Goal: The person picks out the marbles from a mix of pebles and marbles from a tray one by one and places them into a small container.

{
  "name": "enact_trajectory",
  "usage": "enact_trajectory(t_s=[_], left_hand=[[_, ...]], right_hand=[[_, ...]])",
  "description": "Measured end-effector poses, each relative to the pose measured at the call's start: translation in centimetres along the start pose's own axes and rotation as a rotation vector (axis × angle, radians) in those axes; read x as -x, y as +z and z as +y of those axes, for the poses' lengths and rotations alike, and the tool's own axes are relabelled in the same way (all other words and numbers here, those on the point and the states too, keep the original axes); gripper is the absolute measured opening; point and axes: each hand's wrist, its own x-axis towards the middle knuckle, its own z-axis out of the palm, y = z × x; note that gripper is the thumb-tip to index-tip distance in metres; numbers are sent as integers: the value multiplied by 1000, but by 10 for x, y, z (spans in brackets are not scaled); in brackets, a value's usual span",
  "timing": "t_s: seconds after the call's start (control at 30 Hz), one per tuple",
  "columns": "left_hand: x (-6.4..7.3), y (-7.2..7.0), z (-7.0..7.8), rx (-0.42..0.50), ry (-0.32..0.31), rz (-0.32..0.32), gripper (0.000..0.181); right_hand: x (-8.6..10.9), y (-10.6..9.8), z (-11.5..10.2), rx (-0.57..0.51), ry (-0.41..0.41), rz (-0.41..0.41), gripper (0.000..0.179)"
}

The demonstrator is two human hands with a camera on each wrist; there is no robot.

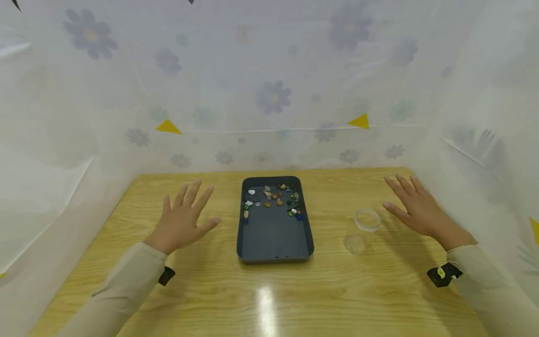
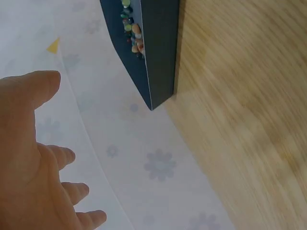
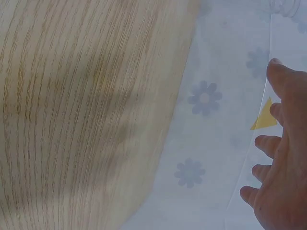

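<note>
In the head view my left hand (image 1: 181,222) hovers over the table left of a dark grey tray (image 1: 275,238), fingers spread and holding nothing. Small colourful stones (image 1: 273,195) lie scattered in the tray's far half and along its sides. On the other side, my right hand (image 1: 421,213) is raised with straight, spread fingers, also holding nothing. Nearest to it stands a clear round jar (image 1: 367,221) with a transparent rim. The left wrist view shows the tray's side wall (image 2: 160,52) beyond my thumb, with some stones (image 2: 136,38) inside.
The wooden table (image 1: 219,299) carries the tray in its middle. White flowered sheeting (image 1: 273,140) encloses the table at the back and both sides, with yellow triangles (image 1: 169,127) on it. Dark wrist devices (image 1: 444,275) sit at both sleeves.
</note>
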Motion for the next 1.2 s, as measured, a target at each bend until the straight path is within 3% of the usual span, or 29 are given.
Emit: enact_trajectory(t_s=[0.1, 0.33, 0.53, 0.77, 1.2], left_hand=[[2, 10, 12, -14, 28, 8, 80], [11, 48, 38, -18, 109, 28, 82], [15, 72, 50, -10, 118, -15, 84], [17, 84, 60, 1, 81, -98, 86], [18, 86, 64, 50, 57, -116, 86]], right_hand=[[0, -1, 0, -8, 13, -13, 71], [0, -4, -4, -41, 31, -47, 71], [0, -4, -6, -72, 32, -62, 71], [2, -2, -5, -83, 34, -60, 71], [6, 0, -5, -59, 23, -54, 73]])
